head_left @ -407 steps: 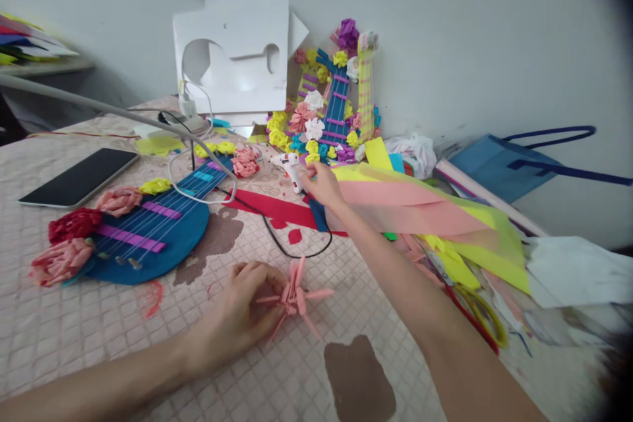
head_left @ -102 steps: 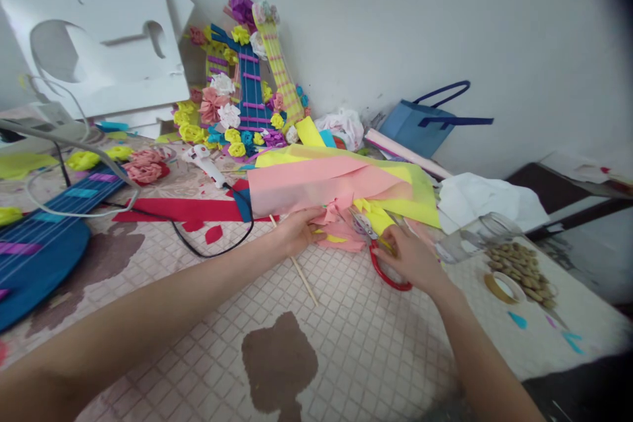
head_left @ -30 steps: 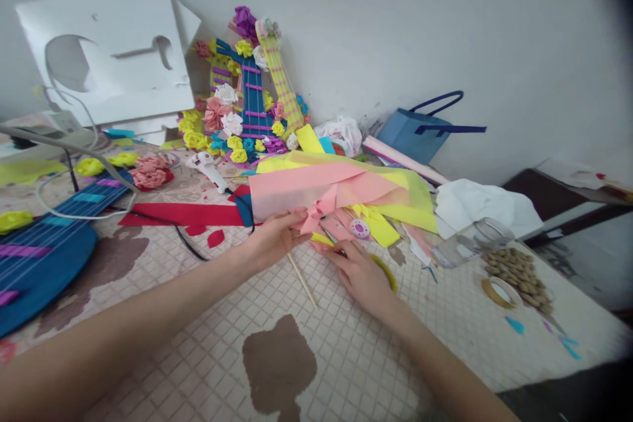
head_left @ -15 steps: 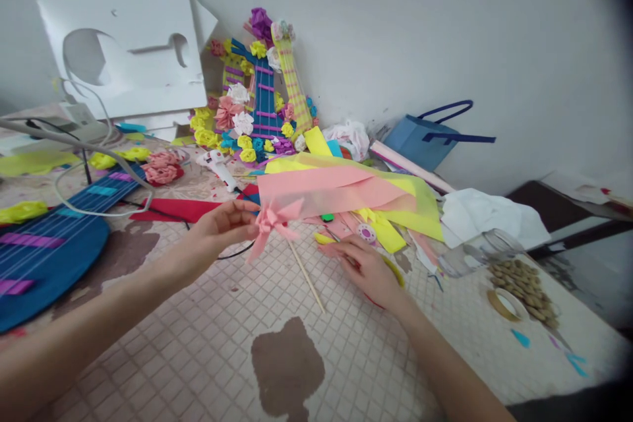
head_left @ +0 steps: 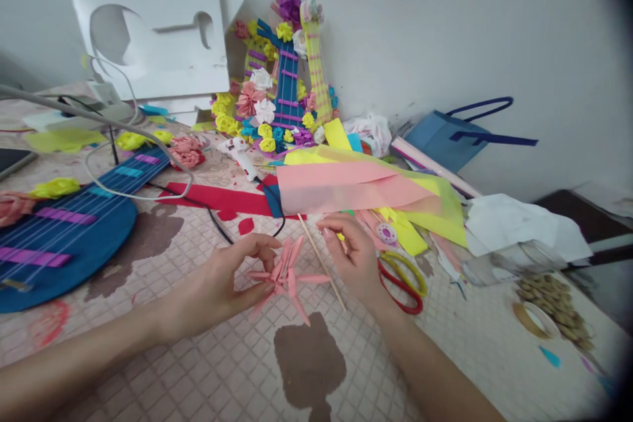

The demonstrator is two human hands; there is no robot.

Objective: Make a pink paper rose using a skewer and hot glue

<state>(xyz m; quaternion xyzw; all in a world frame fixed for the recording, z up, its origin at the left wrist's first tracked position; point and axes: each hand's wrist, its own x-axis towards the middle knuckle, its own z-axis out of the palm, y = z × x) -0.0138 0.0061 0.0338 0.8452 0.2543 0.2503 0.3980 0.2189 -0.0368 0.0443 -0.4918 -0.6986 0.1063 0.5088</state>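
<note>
A salmon-pink paper flower (head_left: 284, 273), made of narrow, pointed strips that look folded or rolled, is in the left hand (head_left: 212, 287), above the patterned surface (head_left: 222, 369) and just in front of the person; whether it touches the surface cannot be told. The left hand's grip is closed on the flower's left side, thumb below and fingers above. At least six petals show, radiating like a star, so no single long axis stands out: two point away from the person, one right, one left under the fingers, and two slant back toward the person. The right hand (head_left: 353, 257) is curled, thumb near forefinger, and whether its grip holds anything small cannot be told. Between flower and right hand lies one pale stick (head_left: 321, 262), its long axis running from far left to near right, with the flower's right petal reaching it in view. Right of that hand is one pair of scissors (head_left: 413, 310), one handle loop red, one yellow. Farther off are one white glue gun (head_left: 241, 157), two loose red cutouts (head_left: 246, 225), one blue paper guitar (head_left: 106, 231) lying flat, and three decorated guitars (head_left: 285, 82) propped against the wall (head_left: 445, 26).
</note>
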